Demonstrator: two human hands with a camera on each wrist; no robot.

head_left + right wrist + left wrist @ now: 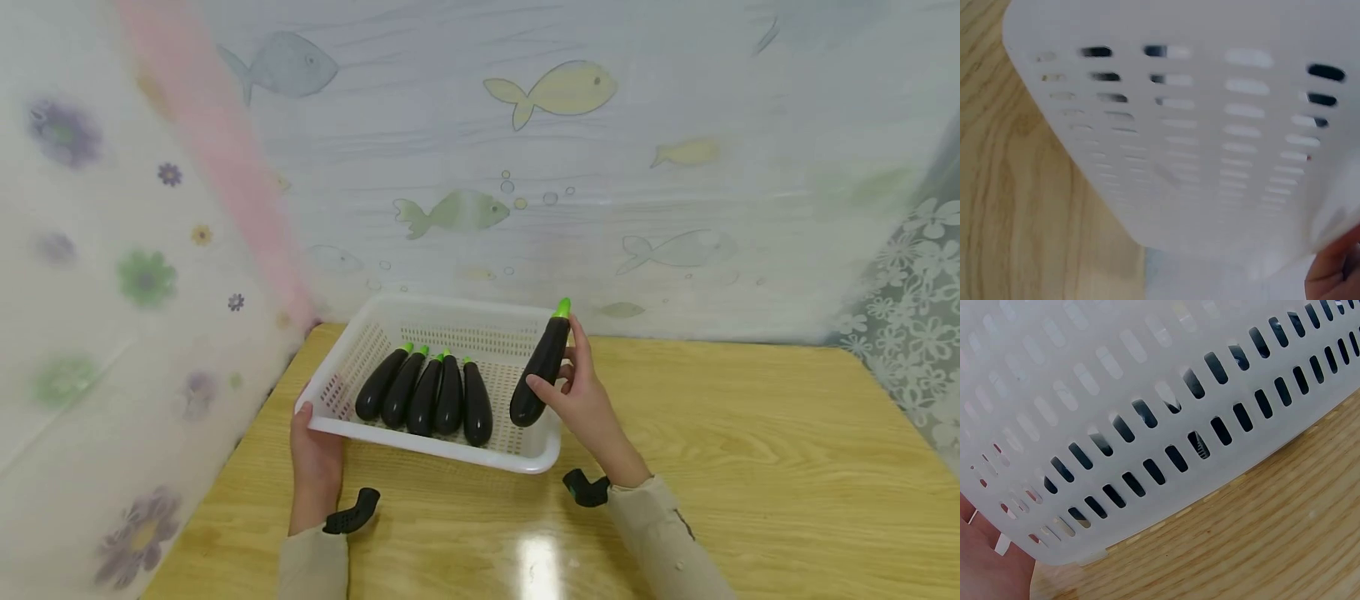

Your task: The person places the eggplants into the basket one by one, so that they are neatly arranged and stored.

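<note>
A white slotted plastic basket [442,451] is tilted slightly above the wooden table, and several dark eggplants [448,396] with green stems lie side by side in its left and middle part. My left hand [317,467] grips the basket's front left corner, thumb over the rim. My right hand [588,408] holds another eggplant [543,365] over the basket's right side, stem pointing up and away. The left wrist view shows the basket's slotted wall [1160,503] and part of the left hand [991,565]. In the right wrist view, curled fingers [1329,272] appear at the lower right; the held eggplant is hidden.
The wooden table [750,450] extends right of the basket. A curtain with fish prints [570,250] stands behind it, and a flower-patterned sheet [150,350] borders the left side. Black wrist mounts [586,488] sit at both sleeves.
</note>
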